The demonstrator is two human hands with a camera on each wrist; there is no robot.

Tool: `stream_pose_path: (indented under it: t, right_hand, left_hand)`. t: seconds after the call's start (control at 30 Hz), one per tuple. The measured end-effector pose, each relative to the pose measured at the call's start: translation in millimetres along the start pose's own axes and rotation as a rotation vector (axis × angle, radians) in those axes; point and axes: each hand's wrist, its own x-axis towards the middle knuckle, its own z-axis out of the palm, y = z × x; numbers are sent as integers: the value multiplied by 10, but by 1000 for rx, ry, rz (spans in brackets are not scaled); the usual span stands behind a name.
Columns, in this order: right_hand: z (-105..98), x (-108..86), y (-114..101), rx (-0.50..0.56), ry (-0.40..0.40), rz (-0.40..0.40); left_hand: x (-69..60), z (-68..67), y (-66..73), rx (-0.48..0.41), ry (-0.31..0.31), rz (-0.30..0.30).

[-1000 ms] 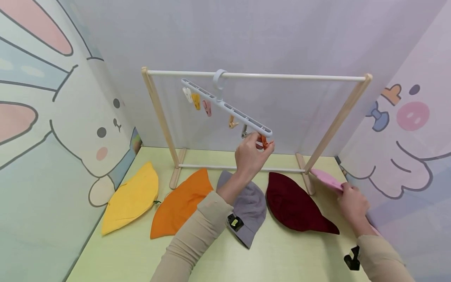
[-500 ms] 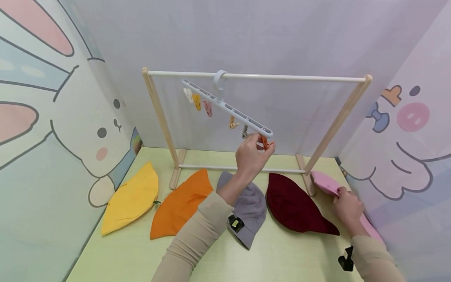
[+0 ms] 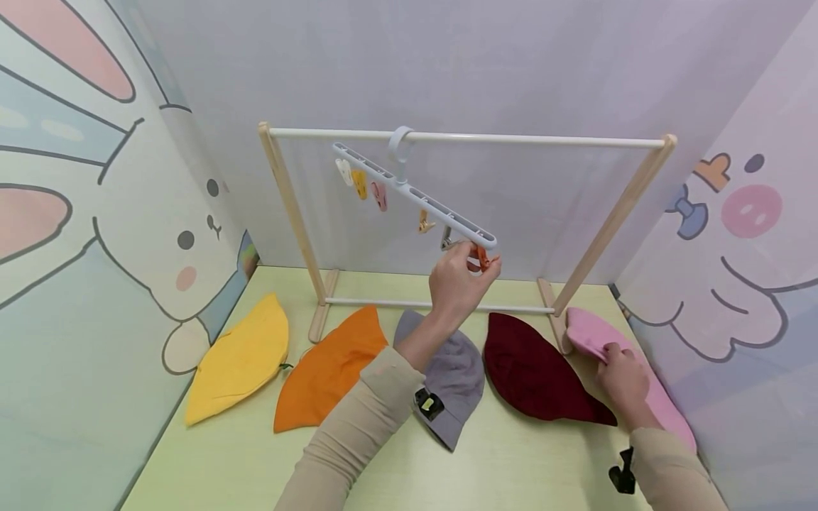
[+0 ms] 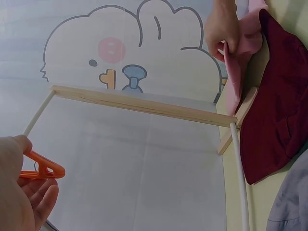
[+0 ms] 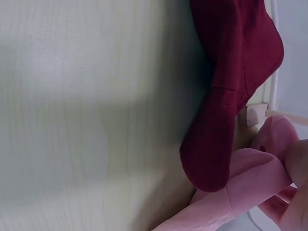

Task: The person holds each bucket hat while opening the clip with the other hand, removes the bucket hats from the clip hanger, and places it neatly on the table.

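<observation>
With my left hand [image 3: 457, 280] I pinch an orange clothespin [image 4: 45, 168] hanging at the right end of a pale blue clip hanger [image 3: 441, 209]. The hanger hooks over the white bar of a drying rack [image 3: 537, 139]. My right hand [image 3: 625, 380] grips the brim of a pink bucket hat [image 3: 667, 411] at the table's right side; the right wrist view shows its pink cloth folded between thumb and fingers. A dark red bucket hat [image 3: 540, 369] lies just left of it, and a grey bucket hat [image 3: 456, 369] lies partly behind my left forearm.
A yellow bucket hat [image 3: 243, 358] and an orange bucket hat [image 3: 335, 369] lie on the table's left. More clothespins, including a white one [image 3: 344, 172] and a pink one [image 3: 380, 196], hang from the hanger. The rack's right wooden leg [image 3: 616, 220] stands near the pink hat.
My right hand has moved left and a little lower, drawing the pink hat's brim along, and more of the hat shows. My left hand stays at the orange clothespin.
</observation>
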Motion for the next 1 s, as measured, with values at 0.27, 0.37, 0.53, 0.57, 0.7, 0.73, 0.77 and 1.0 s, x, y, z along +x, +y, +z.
stream_pose_path:
  t: [0.27,0.37,0.53,0.57,0.7,0.73,0.77,1.0]
  right_hand:
    - [75,-110,-74,1,-7,-51]
    - [98,-131,-81,-9,-16,-54]
    - [134,-157,-63,-14,-60,-49]
    - [143,-158,-56,-14,-68,-50]
    - [177,-170,-39,-20,-93,-60]
    - [184,-175,-36,-26,-97,-65]
    - [193,-181,-33,-31,-98,-73]
    - [246,-215,-16,-69,-87,-128]
  left_hand:
    - [2,-12,-9,-2,-2,1]
    - [3,-17,-4,-6,-8,-3]
    - [-1,-22,7,-7,-15,-11]
    - [-1,-21,8,-5,-14,-11]
    - [-1,-23,13,1,-11,-15]
    - [-3,-22,14,2,-11,-16]
    - [-4,-23,13,3,-12,-17]
    - [-10,-20,9,1,-9,-16]
